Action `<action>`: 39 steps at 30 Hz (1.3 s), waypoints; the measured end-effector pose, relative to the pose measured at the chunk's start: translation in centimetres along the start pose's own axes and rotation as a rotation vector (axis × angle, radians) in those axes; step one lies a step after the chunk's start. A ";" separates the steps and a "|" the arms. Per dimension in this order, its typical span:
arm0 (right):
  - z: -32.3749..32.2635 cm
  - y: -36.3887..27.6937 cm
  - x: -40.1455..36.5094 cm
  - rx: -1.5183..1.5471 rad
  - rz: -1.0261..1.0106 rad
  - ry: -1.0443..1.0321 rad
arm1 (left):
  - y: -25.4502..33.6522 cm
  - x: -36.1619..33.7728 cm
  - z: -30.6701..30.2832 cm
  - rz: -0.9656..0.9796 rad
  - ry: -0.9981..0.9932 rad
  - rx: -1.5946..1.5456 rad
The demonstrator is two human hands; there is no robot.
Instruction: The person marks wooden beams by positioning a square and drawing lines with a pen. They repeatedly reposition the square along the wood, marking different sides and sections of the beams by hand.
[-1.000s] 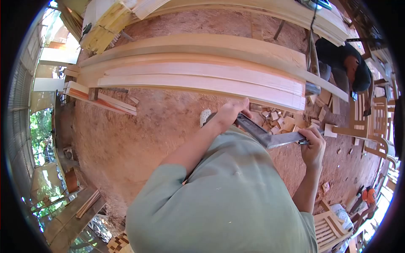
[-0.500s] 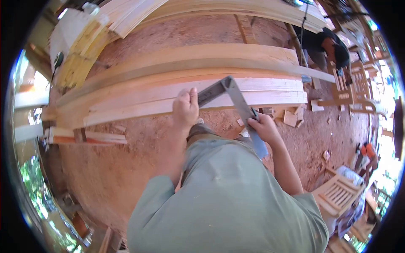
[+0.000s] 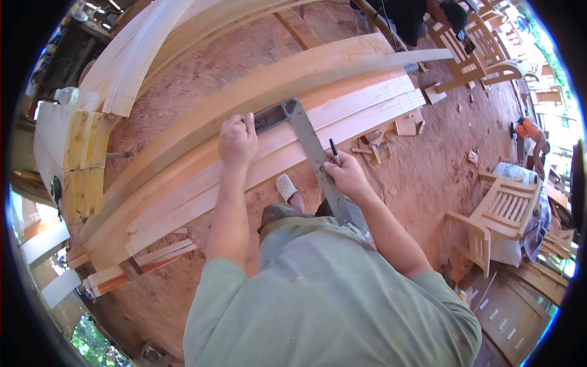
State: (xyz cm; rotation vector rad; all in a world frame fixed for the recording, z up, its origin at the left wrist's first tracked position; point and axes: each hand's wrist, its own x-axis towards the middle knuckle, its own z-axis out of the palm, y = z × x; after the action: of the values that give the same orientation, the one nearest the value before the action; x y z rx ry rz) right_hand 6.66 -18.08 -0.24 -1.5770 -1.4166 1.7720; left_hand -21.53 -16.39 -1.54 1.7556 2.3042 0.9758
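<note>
One grey metal L-shaped square (image 3: 306, 137) spanned both grips: right hand (image 3: 348, 175) on the blade (image 3: 317, 160), slim black pen (image 3: 334, 148) tucked in; left hand (image 3: 237, 142), well apart, clamped round the stock (image 3: 272, 117). Probably stiff, lightish, slick; holding both legs made sense. Fingers hid the pen's lower end. Beyond the hands lay pale wooden planks (image 3: 367, 114); farther, a dark-clothed person (image 3: 405, 18), cut off.

I can see room for a hand between the left hand (image 3: 238, 142) and the metal square (image 3: 310, 139)'s long arm; boards (image 3: 275, 148) block beyond, the right hand (image 3: 348, 175) opposite.
</note>
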 end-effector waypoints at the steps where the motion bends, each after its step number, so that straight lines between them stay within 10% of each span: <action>1: 0.0 -0.4 -0.3 -0.050 -0.018 0.018 | 0.1 0.0 -0.2 -0.014 0.000 0.029; 7: -2.4 -3.2 -2.5 -0.117 0.037 0.061 | 0.2 0.5 -0.7 -0.016 -0.075 0.051; 11: -6.5 -1.1 -2.2 -0.275 -0.360 0.268 | -0.5 0.4 -0.3 -0.007 -0.066 0.066; 14: -8.8 -3.3 -3.5 -0.068 -0.068 0.215 | -0.3 0.3 -0.4 -0.014 -0.088 0.073; 27: -3.0 -7.9 3.8 -0.405 -0.604 0.018 | 0.2 0.4 -0.9 -0.052 -0.112 0.068; 39: -1.6 -8.4 6.0 -0.502 -0.632 0.052 | -0.2 0.4 -0.8 -0.065 -0.116 0.044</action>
State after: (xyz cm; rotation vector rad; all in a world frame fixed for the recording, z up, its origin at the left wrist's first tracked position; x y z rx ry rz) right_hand 3.57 -9.03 3.98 -1.1547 -2.1439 1.0500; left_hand -22.19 -16.36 -0.89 1.6935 2.3112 0.7973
